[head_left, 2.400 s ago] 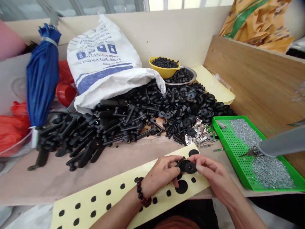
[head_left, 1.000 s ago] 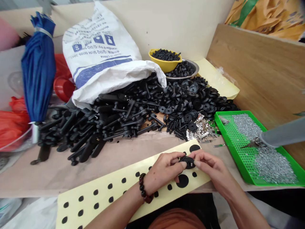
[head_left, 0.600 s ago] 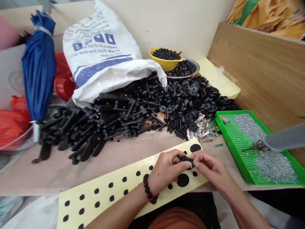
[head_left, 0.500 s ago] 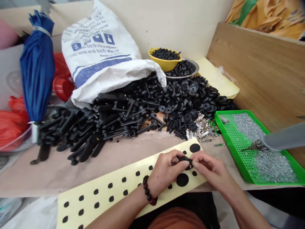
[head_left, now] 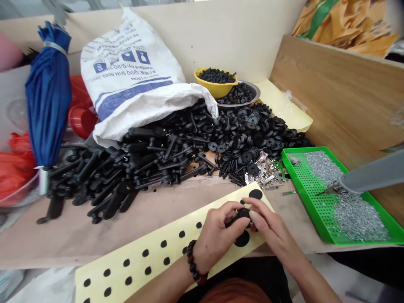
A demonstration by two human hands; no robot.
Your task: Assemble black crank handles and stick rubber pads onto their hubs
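Note:
My left hand (head_left: 221, 233), with a bead bracelet on its wrist, and my right hand (head_left: 268, 227) meet over the near table edge. Both pinch one small round black plastic part (head_left: 242, 214) between thumbs and fingers; most of it is hidden by the fingers. Under the hands lies a pale yellow backing sheet (head_left: 151, 261) dotted with black round stickers, one large dot (head_left: 242, 239) just below the part.
A heap of black plastic handles (head_left: 132, 168) and discs (head_left: 252, 134) spills from a white sack (head_left: 135, 80). Small metal clips (head_left: 268, 172) lie beside a green tray (head_left: 315, 210) of silver screws, with a grey tool (head_left: 369, 176) over it. A yellow bowl (head_left: 216, 82) and a blue umbrella (head_left: 47, 97) stand behind.
My hands have turned the black part and drawn it slightly nearer and lower over the sheet; my fingers cover more of it now. The view shifted a little.

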